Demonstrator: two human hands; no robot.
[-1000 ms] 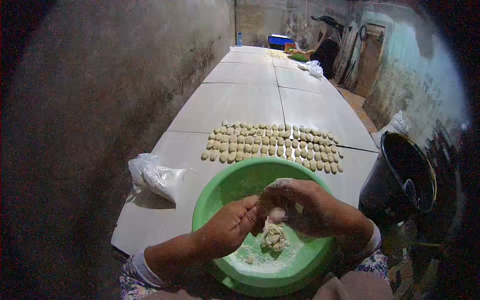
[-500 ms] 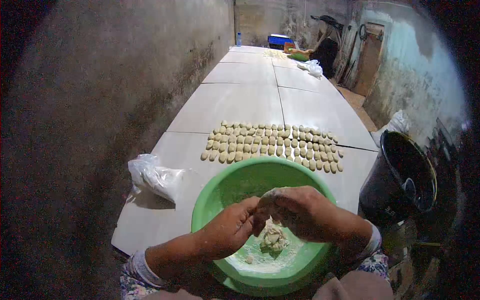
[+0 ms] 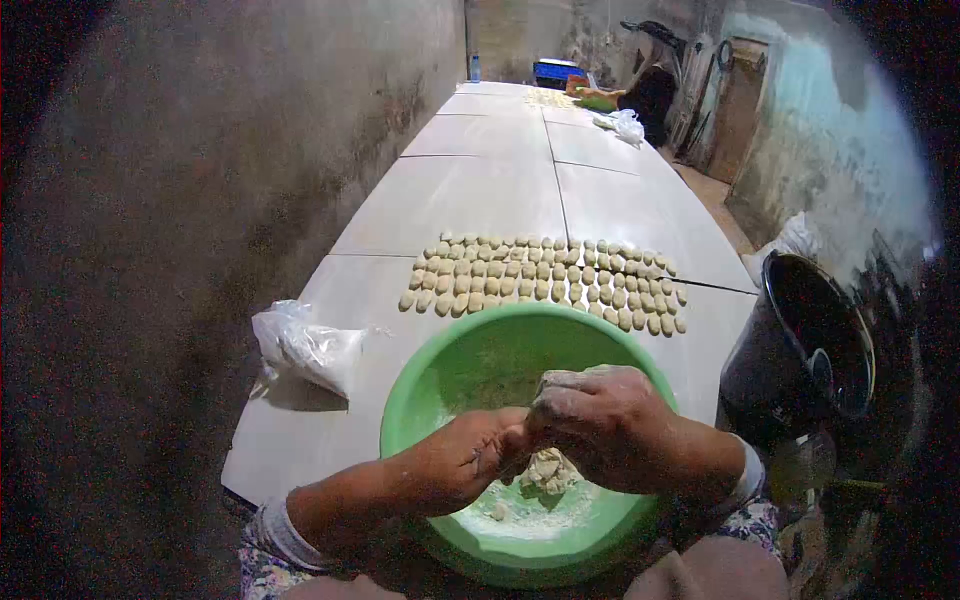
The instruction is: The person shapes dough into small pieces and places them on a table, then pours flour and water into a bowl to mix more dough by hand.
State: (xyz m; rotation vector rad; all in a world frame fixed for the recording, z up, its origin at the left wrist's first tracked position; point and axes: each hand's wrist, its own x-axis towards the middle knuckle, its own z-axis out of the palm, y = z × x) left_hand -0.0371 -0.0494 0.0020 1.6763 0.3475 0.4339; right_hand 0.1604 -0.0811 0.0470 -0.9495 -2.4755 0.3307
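A round green basin (image 3: 440, 352) stands at the near end of the table, with white flour (image 3: 540, 525) across its bottom. In the flour lies a rough lump of dough (image 3: 550, 472), partly covered by my right hand (image 3: 605, 425). That hand is closed, its fingers curled down against my left hand (image 3: 470, 455), which is closed too. Both meet above the basin, and whatever is between them is hidden. Just beyond the basin's far rim, small oval dough pieces (image 3: 500, 285) lie in several rows.
A clear plastic bag of white powder (image 3: 310, 352) sits left of the basin. On the right stands a black bucket (image 3: 755, 350). At the table's far end, a person in dark clothing (image 3: 652, 100) is beside a blue crate (image 3: 558, 73). A wall (image 3: 250, 200) runs along the left.
My right hand has curled its fingers more tightly against my left hand. The hands remain together over the basin. The view has shifted slightly.
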